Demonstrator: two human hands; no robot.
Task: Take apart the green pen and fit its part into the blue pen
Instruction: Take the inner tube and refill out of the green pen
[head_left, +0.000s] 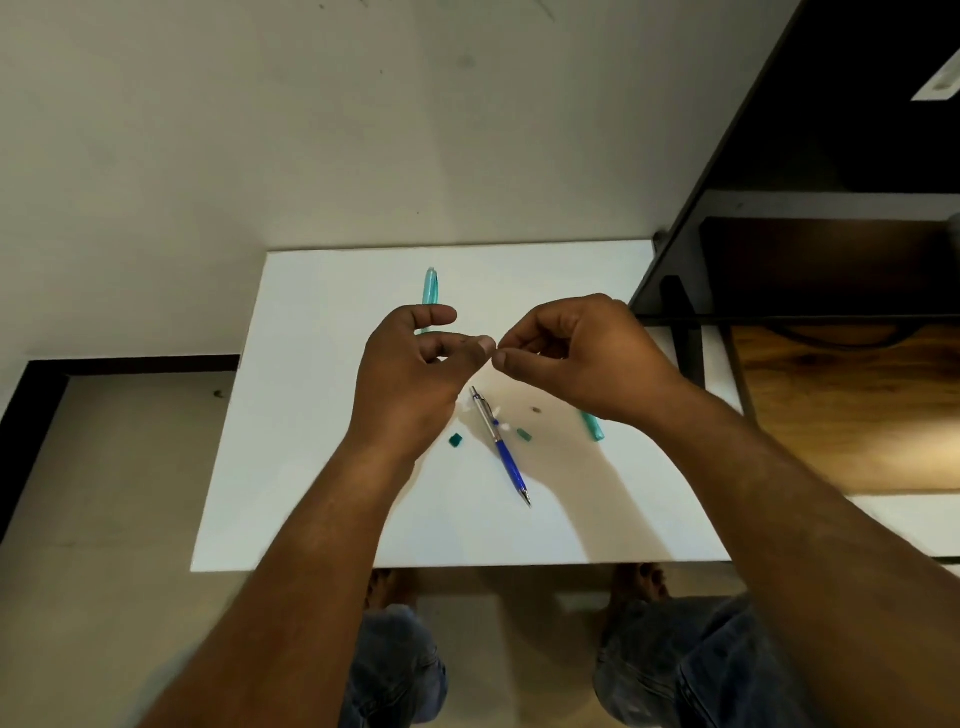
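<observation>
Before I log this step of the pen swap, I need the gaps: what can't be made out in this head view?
- What the left hand and right hand pinch: too small, hidden by fingertips.
- Lower end of the far green barrel: behind the left hand.
- Most of the near green piece: under the right hand.
- White bits beside the blue pen: too small to identify.

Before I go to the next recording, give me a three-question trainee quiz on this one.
1. True or false: the blue pen lies on the white table, in neither hand.
2. Which is nearer the wall: the teal barrel piece or the small dark green piece?
3. Where do the left hand and right hand meet: A) above the table, B) on the floor?

Key: 1 true; 2 the teal barrel piece; 3 A.
</observation>
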